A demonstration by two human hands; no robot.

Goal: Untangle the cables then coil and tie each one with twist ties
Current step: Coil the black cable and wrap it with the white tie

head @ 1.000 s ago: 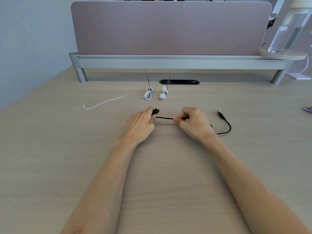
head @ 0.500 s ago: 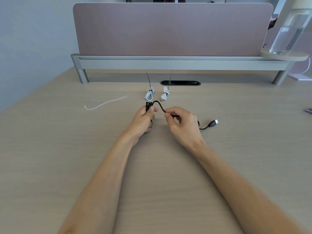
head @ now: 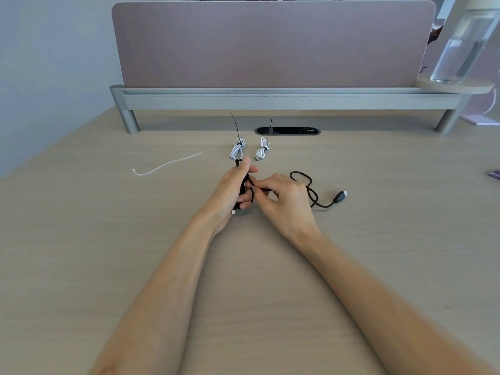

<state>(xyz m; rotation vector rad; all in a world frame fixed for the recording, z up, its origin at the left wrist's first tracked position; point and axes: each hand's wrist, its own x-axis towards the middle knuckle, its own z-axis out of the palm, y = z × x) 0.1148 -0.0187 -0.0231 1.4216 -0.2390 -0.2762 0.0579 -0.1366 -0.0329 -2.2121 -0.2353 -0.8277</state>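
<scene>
A black cable [head: 311, 189] lies partly on the desk, its USB plug [head: 341, 196] out to the right. My left hand [head: 232, 192] is closed around a folded bundle of this cable, held upright. Beside it, my right hand [head: 284, 201] pinches the same cable next to the bundle, and the slack curls off behind it. Two white cables, one on the left [head: 237, 148] and one on the right [head: 262, 151], lie coiled farther back, each bound with a black tie whose long tail sticks up. A loose white tie [head: 167, 165] lies at the left.
A grey monitor shelf [head: 270, 98] with a mauve divider panel [head: 270, 44] spans the back of the wooden desk [head: 108, 239]. A black cable port [head: 287, 131] sits under it. A clear water bottle [head: 460, 44] stands at the upper right. A purple scrap [head: 494, 174] lies at the right edge.
The hands came together from a stretched-out cable. My left hand now holds a folded bundle, and the free end with the plug has slid in and formed loops on the right.
</scene>
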